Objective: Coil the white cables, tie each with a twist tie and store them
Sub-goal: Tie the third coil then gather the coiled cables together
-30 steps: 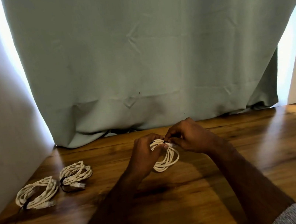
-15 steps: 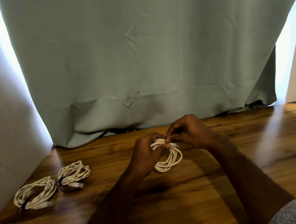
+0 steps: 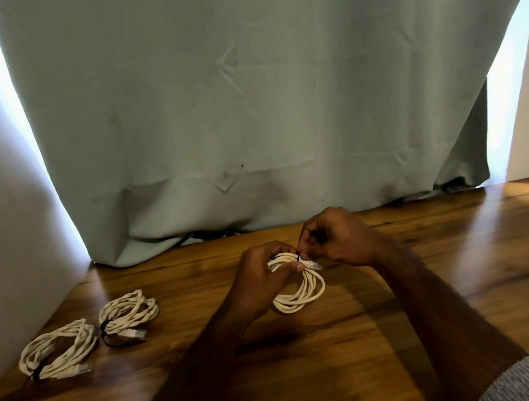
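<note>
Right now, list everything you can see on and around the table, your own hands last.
Held cable coil: one, white, mid-table, in both hands.
Twist tie: one, dark, at that coil's top.
Tied cable coils: two, white, table's left, near one, far one.
Table: one, brown wood.
Curtain: one, grey-green, behind table.
Left hand: grips the coil.
Right hand: pinches the tie.

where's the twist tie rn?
Head view, centre: the black twist tie sits atop the held coil, pinched by the right hand, beside the left hand.
</note>
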Demonstrator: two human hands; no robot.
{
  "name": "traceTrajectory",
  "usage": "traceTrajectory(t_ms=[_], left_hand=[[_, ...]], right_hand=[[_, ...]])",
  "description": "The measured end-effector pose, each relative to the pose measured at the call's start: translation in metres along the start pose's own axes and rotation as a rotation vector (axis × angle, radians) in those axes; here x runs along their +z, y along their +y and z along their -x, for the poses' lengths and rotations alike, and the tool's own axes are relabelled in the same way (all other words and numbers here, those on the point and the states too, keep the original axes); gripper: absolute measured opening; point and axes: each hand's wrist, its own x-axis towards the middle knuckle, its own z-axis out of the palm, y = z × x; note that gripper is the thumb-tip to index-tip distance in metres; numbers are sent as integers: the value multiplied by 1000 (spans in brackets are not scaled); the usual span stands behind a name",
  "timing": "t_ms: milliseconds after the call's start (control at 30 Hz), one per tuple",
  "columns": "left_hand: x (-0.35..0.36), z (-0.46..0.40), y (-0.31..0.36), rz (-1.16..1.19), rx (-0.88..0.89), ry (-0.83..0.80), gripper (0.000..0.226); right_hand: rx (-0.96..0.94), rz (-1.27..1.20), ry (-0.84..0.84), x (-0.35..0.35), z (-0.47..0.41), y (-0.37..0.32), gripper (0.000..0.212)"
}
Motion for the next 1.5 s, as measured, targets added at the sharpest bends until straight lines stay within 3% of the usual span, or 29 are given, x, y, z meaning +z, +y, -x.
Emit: traceTrajectory(t_ms=[400, 533, 700, 933, 1067, 1167, 1267, 1367, 1500], left_hand=[[7, 1, 8, 133, -49, -3, 17], [3, 1, 4, 135, -65, 34, 17], [5, 4, 8, 158, -82, -48, 15], [9, 5, 9, 140, -85, -77, 21], [14, 5, 16, 147, -68, -59, 19], [10, 2, 13, 173, -64, 41, 15], [3, -1, 0, 247, -135, 177, 13], [-1, -1, -13, 284, -220, 259, 14], [-9, 3, -20, 381, -312, 224, 12]], right_hand=[[48, -337, -69, -7, 6, 8, 11], [73, -374, -112, -7, 8, 8, 15], [88, -325, -86, -5, 8, 9, 8], [169, -345, -129, -4, 4, 11, 24], [246, -616, -172, -1, 8, 21, 19], [230, -802, -47, 12, 4, 18, 13], [181, -634, 34, 25, -1, 10, 9], [112, -449, 78, 38, -4, 5, 19], [22, -357, 108, 51, -4, -2, 35]])
